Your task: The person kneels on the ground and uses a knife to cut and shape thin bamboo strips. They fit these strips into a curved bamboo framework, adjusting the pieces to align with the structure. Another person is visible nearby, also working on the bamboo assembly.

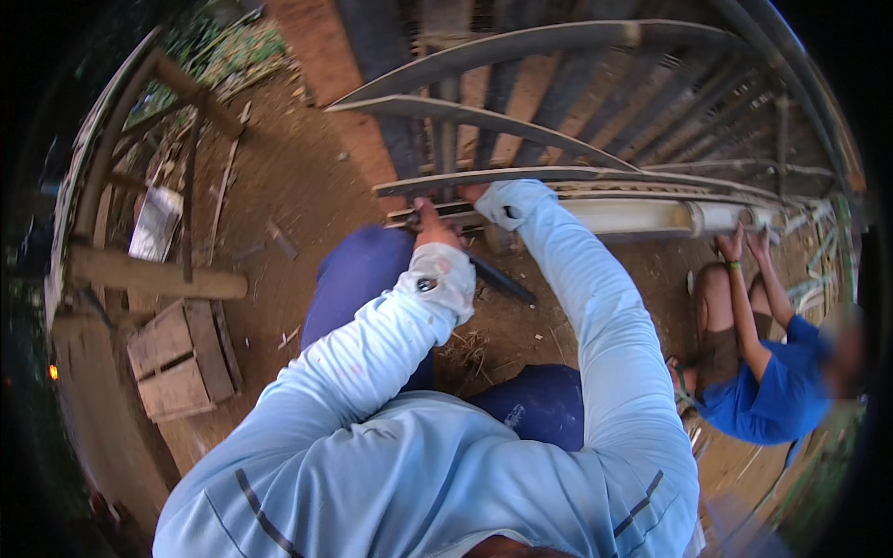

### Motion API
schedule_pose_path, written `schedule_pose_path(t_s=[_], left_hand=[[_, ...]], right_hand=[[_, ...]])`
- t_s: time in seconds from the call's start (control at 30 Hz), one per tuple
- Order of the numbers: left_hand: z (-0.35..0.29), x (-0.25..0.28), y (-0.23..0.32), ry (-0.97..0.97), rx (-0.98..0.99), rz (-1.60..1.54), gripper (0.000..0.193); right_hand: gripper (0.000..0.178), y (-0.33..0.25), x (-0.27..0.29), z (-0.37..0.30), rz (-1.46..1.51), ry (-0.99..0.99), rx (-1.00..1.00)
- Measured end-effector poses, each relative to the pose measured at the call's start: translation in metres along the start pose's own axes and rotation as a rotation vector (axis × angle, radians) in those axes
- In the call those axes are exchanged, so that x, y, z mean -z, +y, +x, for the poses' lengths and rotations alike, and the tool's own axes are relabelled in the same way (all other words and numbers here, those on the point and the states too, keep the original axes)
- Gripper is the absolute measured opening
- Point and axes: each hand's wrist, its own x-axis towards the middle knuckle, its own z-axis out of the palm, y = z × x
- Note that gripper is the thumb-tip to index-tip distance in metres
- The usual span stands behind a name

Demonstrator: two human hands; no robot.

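My left hand (435, 228) is closed at the near left end of a split bamboo strip (398, 219), its fingers bent round it. Just to the right, my right hand (475, 192) reaches the same bundle of strips; the sleeve cuff hides most of its fingers. Above both hands runs a long dark bamboo slat (521, 174). Below my left hand a dark, straight bar (503, 280) slants down to the right; its upper end is hidden.
A seated person in a blue shirt (767, 386) at the right rests both hands on a pale bamboo pole (642, 218). A slatted bamboo structure (558, 102) stands ahead. Left are a wooden crate (181, 361) and a wooden frame (158, 272). Dirt floor (279, 177) lies around.
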Motion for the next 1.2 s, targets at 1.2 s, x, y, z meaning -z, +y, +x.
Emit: schedule_pose_path(t_s=[1.2], left_hand=[[0.103, 0.031, 0.022, -0.182, 0.060, 0.293, 0.044]], right_hand=[[0.040, -0.071, -0.113, -0.063, 1.676, 0.219, -0.403]])
